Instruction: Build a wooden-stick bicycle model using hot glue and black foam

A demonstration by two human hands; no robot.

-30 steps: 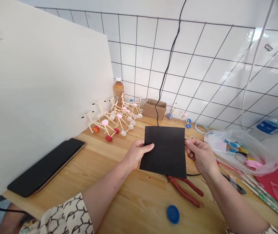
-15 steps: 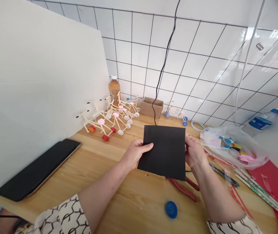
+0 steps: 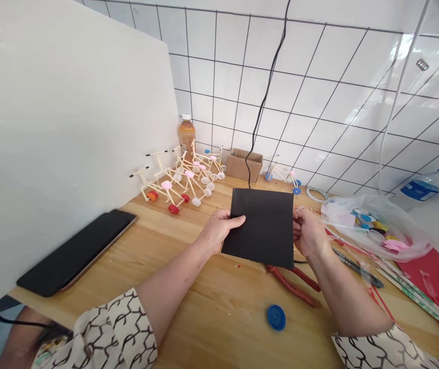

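A square black sheet [image 3: 262, 226], like card or paper, is held up above the wooden table. My left hand [image 3: 221, 229] grips its left edge, thumb on the front face and fingers behind. At its right edge is my right hand [image 3: 308, 230], fingers curled in and pinching the side. Below the sheet, red-handled pliers [image 3: 294, 288] lie partly covered by it. Closer to me rests a blue bottle cap [image 3: 276, 317], upturned on the wood.
Several small stick-built cars with cap wheels [image 3: 171, 192] stand at back left, by a tea bottle [image 3: 187, 134] and cardboard box [image 3: 244, 165]. A black phone [image 3: 77, 253] lies left. A plastic bag of caps [image 3: 373, 228], cutter [image 3: 358, 267] and water bottle [image 3: 427, 187] are right.
The view has shifted, so everything sits slightly higher and to the right. Both hands keep hold of the black sheet, which tilts a little more away from me.
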